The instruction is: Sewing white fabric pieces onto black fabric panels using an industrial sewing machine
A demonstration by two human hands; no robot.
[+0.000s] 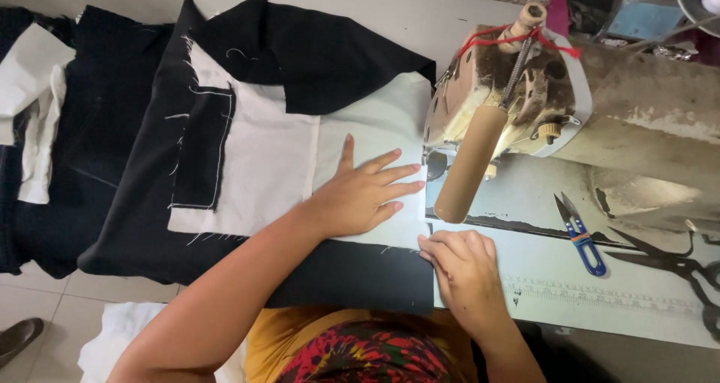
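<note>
Feeding a black-and-white garment piece toward the sewing machine, with stitching on the near edge seemingly not yet started.

Nearest, the right hand [466, 267] is pinching the edge of the black fabric [352, 274] with curled fingers, just before the needle area; the left hand [360, 192] is lying open and flat, fingers spread, pressing the white lining [277, 162] onto the table [540, 278]. A stitched dark pocket patch [204, 147] is already showing white outline seams, though I cannot tell if the needle is down. Beyond, blue-handled thread snips [580, 233] are lying beside the worn beige sewing machine [525, 98].
</note>
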